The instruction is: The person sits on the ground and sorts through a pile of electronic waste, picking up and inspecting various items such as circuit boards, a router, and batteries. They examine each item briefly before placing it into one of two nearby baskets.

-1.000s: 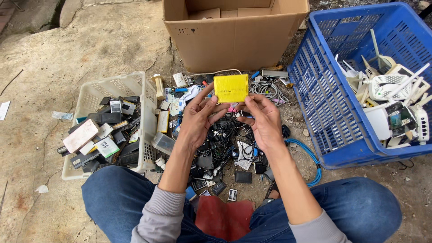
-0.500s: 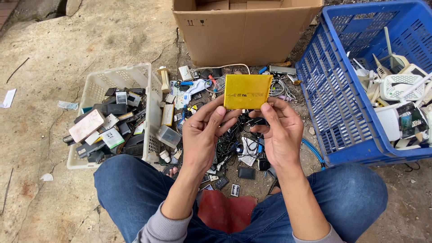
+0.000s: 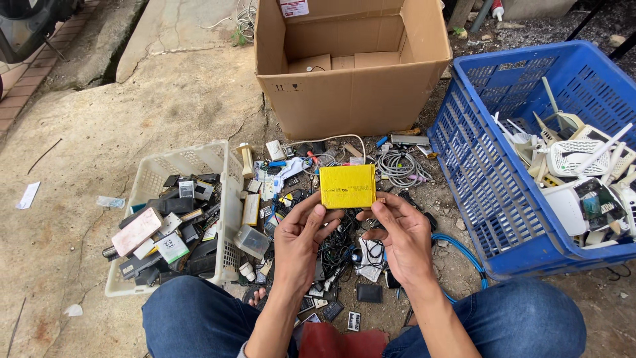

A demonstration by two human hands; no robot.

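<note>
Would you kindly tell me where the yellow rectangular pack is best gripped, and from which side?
Probably by its two short side edges, coming from below: the yellow pack is flat, held face-up, and both hands, left hand and right hand, already pinch its lower corners.

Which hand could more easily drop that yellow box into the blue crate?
Probably the right hand: it pinches the yellow box on the side nearer the blue crate, while the left hand is beside the white basket.
</note>
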